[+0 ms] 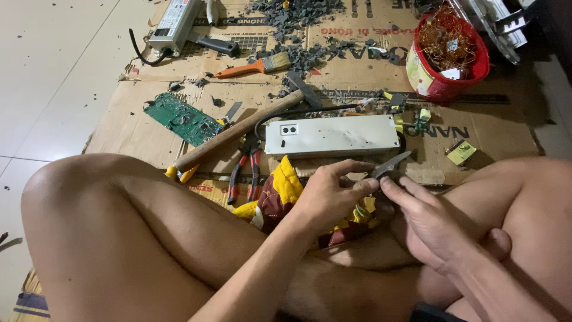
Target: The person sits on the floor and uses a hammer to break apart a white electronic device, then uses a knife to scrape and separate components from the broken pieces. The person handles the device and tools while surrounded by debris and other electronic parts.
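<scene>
The fingertips of both hands meet over the lap: the left hand [326,197] curls its fingers [364,185] in and pinches something small at the tips, too small to tell what, and the right hand [430,229] lays its fingers [394,189] together against the same spot. A grey metal tool [391,165], with a pointed tip slanting up to the right, sticks out from between the two hands; which hand grips it I cannot tell. Under the hands lies a yellow and maroon cloth [280,194] draped between the bare legs. Just beyond the fingers a long white box [332,136] lies flat on the cardboard [128,128], with a black cable [310,110] looping behind it. Left of the box a hammer [244,126] with a wooden handle lies aslant, its head near the box's far left corner, and red-handled pliers [244,170] rest beside the cloth. Farther left is a green circuit board [182,118]. Right of the box sit small yellow parts [461,152]. At the back lie a paintbrush [256,67] with an orange handle, a heap of dark grey chips [298,15], a silver power unit [173,24], and a red bucket [473,74] holding copper wire [444,39].
</scene>
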